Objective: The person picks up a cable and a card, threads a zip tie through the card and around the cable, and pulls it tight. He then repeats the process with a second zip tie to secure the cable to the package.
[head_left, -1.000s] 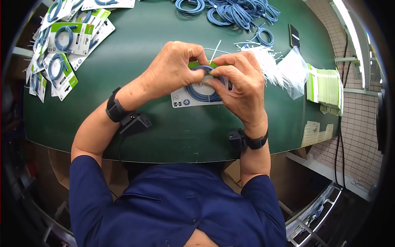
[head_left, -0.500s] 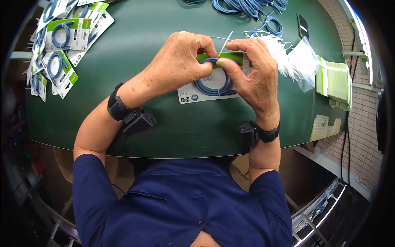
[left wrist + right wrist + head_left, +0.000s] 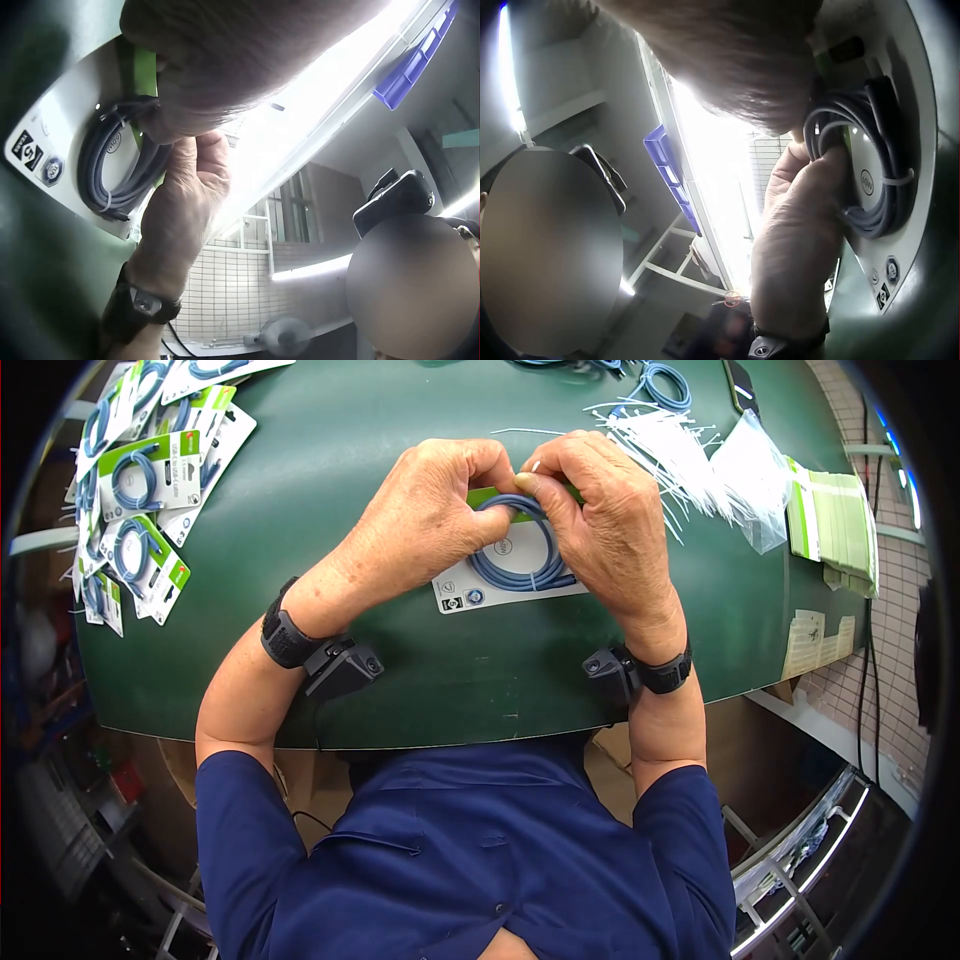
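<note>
The blue cable (image 3: 496,576) lies in a ring on its white and green card (image 3: 452,582), flat on the green table (image 3: 400,660) in front of me. My left hand (image 3: 430,515) is at the top of the ring, with its fingers bent and gripping the cable there, just like half a second ago. My right hand (image 3: 612,525) is the one that changed. Before, its pointing finger stuck out far from the thumb, and the thumb pressed on top of the ring. Now that finger has bent down to meet the thumb, and they pinch a thin white strip (image 3: 536,466). Only a little end of it pokes out. Before, a long white strip stood up between my hands. My two hands are closer now, with the fingertips almost together. My right hand also hides words on the card that I could see before. The ring and card stay in the same place under my hands. My view has moved a bit, so the phone (image 3: 740,388) is now cut off at the far edge. The messy heap of white ties (image 3: 665,460) sits past my right hand, next to a clear bag (image 3: 752,485).
</note>
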Demonstrator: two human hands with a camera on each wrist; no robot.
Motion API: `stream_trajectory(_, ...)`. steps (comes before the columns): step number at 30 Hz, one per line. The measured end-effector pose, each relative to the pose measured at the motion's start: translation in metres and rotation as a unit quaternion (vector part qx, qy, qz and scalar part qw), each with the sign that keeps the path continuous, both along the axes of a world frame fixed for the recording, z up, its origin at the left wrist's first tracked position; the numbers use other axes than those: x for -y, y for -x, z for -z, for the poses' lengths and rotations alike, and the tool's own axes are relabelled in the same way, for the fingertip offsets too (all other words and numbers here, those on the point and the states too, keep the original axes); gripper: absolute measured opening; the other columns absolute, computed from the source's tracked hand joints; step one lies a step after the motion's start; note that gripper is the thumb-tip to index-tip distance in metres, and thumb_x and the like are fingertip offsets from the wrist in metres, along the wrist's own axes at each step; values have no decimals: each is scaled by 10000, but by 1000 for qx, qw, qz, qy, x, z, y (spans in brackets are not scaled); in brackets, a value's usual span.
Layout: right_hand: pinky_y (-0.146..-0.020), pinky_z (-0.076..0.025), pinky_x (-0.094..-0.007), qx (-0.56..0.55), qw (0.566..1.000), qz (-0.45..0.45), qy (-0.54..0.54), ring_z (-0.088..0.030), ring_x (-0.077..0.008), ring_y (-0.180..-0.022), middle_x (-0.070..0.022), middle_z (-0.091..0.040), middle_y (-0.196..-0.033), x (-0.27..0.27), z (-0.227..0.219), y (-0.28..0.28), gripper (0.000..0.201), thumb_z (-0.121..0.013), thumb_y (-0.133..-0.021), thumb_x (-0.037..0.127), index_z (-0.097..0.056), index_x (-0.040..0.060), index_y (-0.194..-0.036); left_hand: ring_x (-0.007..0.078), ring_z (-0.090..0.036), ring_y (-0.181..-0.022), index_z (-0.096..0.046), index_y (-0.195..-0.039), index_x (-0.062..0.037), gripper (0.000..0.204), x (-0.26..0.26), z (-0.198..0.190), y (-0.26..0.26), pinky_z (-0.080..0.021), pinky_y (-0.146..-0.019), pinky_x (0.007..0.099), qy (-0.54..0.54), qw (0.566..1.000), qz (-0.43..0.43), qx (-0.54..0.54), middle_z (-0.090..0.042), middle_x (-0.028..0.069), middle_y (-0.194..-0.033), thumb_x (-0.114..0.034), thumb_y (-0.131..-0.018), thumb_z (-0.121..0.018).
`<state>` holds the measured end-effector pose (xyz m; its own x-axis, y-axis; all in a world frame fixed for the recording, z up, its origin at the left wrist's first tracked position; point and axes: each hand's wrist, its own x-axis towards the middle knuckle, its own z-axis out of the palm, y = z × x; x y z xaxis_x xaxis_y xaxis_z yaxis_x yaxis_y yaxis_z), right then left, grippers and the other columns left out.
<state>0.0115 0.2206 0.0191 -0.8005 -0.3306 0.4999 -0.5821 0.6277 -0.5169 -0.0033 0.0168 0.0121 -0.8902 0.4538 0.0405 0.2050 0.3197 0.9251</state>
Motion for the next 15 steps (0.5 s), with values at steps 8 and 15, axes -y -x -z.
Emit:
stream_trajectory(8,-698,-536,-371,-74,995,13,-58,-673,-281,-772,-77,-713,-915,8,2,0,90,-763,-919,44,-675,46,-938,143,-634,-717,-710,-916,34,135,0,10,0,-539,-672,331,-53,998,-1,35,-729,107,-820,-28,-796,-693)
stream_trajectory(15,-672,-540,-376,-91,993,22,-78,-683,-282,-758,-73,-716,-918,8,5,1,105,-766,-929,60,-667,45,-959,144,-691,-814,-714,-926,37,138,0,6,-1,-572,-761,329,-25,997,13,69,-761,121,-875,-16,-799,-721)
